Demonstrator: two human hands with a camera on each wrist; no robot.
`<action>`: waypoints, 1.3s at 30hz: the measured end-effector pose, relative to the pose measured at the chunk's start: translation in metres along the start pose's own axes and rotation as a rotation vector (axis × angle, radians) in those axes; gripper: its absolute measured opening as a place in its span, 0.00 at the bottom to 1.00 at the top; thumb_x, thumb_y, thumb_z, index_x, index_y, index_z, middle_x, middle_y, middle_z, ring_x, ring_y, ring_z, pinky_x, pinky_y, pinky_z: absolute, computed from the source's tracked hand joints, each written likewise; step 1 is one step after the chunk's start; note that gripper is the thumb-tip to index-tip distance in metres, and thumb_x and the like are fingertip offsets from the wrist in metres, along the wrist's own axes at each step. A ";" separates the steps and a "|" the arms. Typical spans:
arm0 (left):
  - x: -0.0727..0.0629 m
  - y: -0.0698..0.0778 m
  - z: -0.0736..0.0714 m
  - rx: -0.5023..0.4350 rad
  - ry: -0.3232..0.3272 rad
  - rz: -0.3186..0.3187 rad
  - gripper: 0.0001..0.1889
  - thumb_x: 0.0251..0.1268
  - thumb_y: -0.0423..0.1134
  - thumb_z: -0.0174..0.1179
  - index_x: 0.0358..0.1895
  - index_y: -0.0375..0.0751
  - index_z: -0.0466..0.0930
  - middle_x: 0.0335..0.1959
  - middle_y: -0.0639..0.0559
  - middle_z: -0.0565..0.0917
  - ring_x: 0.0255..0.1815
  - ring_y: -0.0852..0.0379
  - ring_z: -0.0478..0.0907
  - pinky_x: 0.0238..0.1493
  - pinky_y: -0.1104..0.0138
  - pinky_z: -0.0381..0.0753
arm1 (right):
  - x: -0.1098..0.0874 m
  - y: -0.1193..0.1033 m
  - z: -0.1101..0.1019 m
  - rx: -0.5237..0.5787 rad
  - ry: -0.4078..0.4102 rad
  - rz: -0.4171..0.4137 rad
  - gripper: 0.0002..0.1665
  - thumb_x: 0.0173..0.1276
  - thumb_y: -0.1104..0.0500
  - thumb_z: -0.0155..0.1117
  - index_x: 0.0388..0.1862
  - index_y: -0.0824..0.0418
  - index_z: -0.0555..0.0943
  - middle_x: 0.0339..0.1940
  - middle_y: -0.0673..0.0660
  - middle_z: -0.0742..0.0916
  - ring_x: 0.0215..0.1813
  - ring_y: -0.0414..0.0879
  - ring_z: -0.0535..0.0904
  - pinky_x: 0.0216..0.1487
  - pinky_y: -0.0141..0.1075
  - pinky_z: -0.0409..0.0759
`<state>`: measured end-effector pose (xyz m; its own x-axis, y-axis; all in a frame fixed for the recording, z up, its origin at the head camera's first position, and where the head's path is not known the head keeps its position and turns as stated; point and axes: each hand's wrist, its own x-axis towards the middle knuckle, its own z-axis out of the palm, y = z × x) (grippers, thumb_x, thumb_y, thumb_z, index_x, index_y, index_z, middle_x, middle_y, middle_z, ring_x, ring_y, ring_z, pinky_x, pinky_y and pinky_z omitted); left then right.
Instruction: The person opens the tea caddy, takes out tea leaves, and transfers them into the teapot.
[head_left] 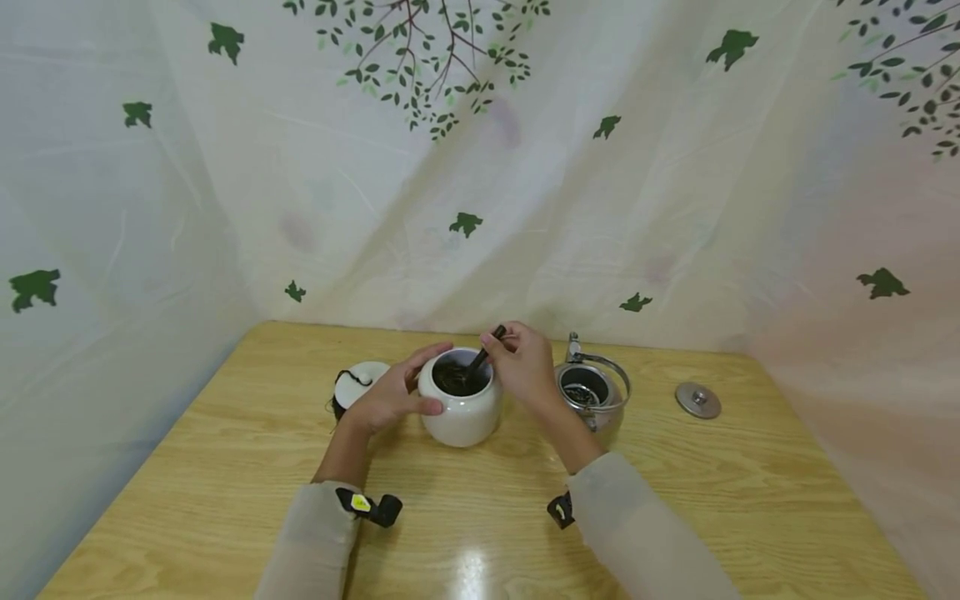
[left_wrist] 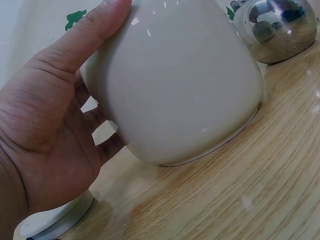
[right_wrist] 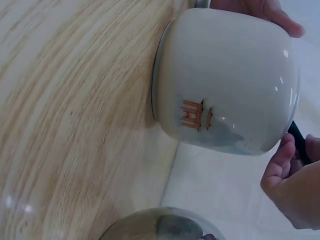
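Observation:
A white ceramic jar stands on the wooden table, with dark loose leaves inside. My left hand grips its left side, thumb in front and fingers behind. In the right wrist view, the jar bears a small orange printed motif. My right hand pinches a dark slender spoon, which slants down through the jar's mouth into the leaves. The spoon's lower end is hidden among them. To the right of that hand is a steel kettle with its top uncovered and handle raised.
A round metal lid lies farther right on the table. Left of the jar, a white lid with a dark cord sits partly behind my left hand. A cloth curtain printed with leaves hangs behind the table.

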<state>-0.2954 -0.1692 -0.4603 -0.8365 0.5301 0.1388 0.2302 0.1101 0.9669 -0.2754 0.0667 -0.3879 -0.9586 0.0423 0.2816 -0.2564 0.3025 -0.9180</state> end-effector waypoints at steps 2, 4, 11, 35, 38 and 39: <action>0.000 0.000 0.000 -0.003 0.000 0.001 0.52 0.51 0.49 0.80 0.80 0.57 0.61 0.78 0.59 0.65 0.79 0.49 0.59 0.76 0.41 0.51 | 0.000 -0.001 -0.001 0.000 0.005 0.035 0.08 0.71 0.61 0.70 0.33 0.64 0.83 0.26 0.56 0.89 0.27 0.43 0.84 0.27 0.30 0.76; 0.000 0.000 0.000 -0.007 -0.001 0.001 0.52 0.51 0.49 0.80 0.80 0.58 0.61 0.78 0.59 0.65 0.79 0.49 0.59 0.76 0.41 0.52 | 0.000 -0.002 -0.002 -0.001 0.008 0.078 0.09 0.71 0.60 0.70 0.32 0.64 0.83 0.25 0.55 0.88 0.26 0.43 0.84 0.25 0.30 0.75; 0.001 0.000 0.000 -0.014 -0.002 0.010 0.53 0.50 0.49 0.81 0.81 0.54 0.60 0.78 0.58 0.65 0.78 0.49 0.60 0.76 0.41 0.53 | 0.000 -0.006 -0.004 0.033 0.047 0.169 0.09 0.71 0.60 0.70 0.35 0.65 0.83 0.28 0.57 0.89 0.26 0.47 0.85 0.26 0.29 0.76; 0.001 0.003 0.001 0.005 -0.004 0.012 0.51 0.51 0.49 0.80 0.80 0.58 0.61 0.79 0.58 0.64 0.79 0.49 0.59 0.76 0.40 0.51 | 0.010 -0.001 -0.016 -0.123 -0.113 -0.043 0.09 0.77 0.56 0.63 0.44 0.62 0.82 0.38 0.59 0.91 0.41 0.48 0.87 0.41 0.39 0.81; 0.001 0.002 0.001 -0.002 -0.001 0.010 0.51 0.51 0.48 0.80 0.80 0.57 0.61 0.78 0.58 0.64 0.79 0.49 0.59 0.76 0.41 0.52 | 0.008 0.002 -0.014 -0.062 -0.069 0.035 0.10 0.76 0.56 0.65 0.45 0.62 0.83 0.39 0.58 0.91 0.39 0.48 0.87 0.39 0.37 0.79; 0.001 0.002 0.001 -0.002 -0.001 0.009 0.51 0.52 0.48 0.80 0.80 0.57 0.61 0.79 0.57 0.64 0.79 0.48 0.59 0.76 0.41 0.52 | 0.008 0.003 -0.013 -0.045 -0.061 0.044 0.10 0.76 0.56 0.65 0.44 0.62 0.83 0.38 0.58 0.91 0.38 0.47 0.87 0.38 0.36 0.79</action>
<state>-0.2953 -0.1680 -0.4583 -0.8337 0.5322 0.1476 0.2373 0.1038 0.9659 -0.2821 0.0798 -0.3845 -0.9750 -0.0010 0.2222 -0.2090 0.3443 -0.9153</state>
